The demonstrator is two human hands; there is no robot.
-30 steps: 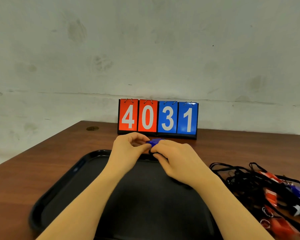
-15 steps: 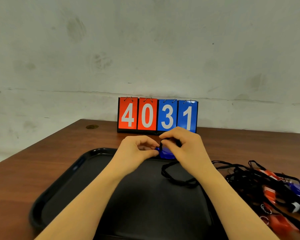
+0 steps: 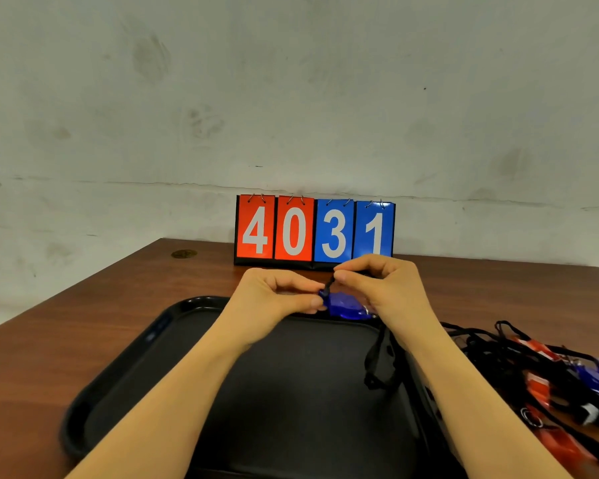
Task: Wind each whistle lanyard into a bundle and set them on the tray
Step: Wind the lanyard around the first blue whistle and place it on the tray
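The left hand has its fingers curled in, thumb and forefinger pinching the blue whistle at its near end. The right hand pinches the black lanyard between thumb and forefinger just above the whistle, the other fingers curled. Both hands hover over the far edge of the black tray, and the rest of the cord hangs in a loose loop from under the right hand down to the tray floor.

The risk, as I judge it, lies in that slack loop: if the right-hand pinch slips while the cord comes round the whistle, the turns will likely spring loose and the bundle will fall apart. The dangling end could also drag or catch on the tray rim, or tangle into the heap on the right.

Counting: one whistle in hand, one tray, none yet bundled on it. On the surface to the right lies a tangled pile of whistles; I make out roughly three red and two blue, though the black cords hide any exact total. One scoreboard reading 4031 stands by the wall.
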